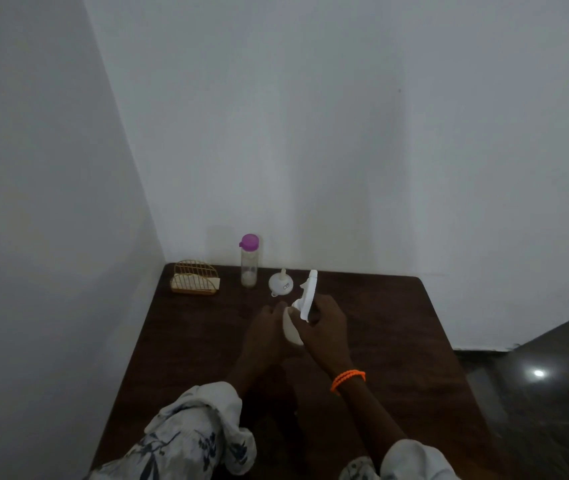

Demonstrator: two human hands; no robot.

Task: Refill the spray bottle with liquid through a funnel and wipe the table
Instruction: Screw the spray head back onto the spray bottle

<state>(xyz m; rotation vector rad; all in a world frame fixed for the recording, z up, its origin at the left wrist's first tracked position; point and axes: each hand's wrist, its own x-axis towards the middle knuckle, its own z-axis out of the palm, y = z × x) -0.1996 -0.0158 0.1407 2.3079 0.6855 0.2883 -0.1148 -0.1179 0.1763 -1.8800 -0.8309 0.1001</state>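
Note:
A white spray bottle [290, 329] stands near the middle of the dark wooden table [397, 341]. My left hand [265, 332] grips its body from the left. My right hand [324, 325] holds the white trigger spray head [308, 295], which points up and away. A white funnel [280, 284] lies upside down, spout up, just beyond my hands. A clear bottle with a purple cap [249, 260], a little liquid in its bottom, stands farther back near the wall.
A gold wire napkin holder [195, 282] with pale napkins sits at the table's back left corner. White walls close in at the back and left. The table's right edge drops to a dark shiny floor [536, 393].

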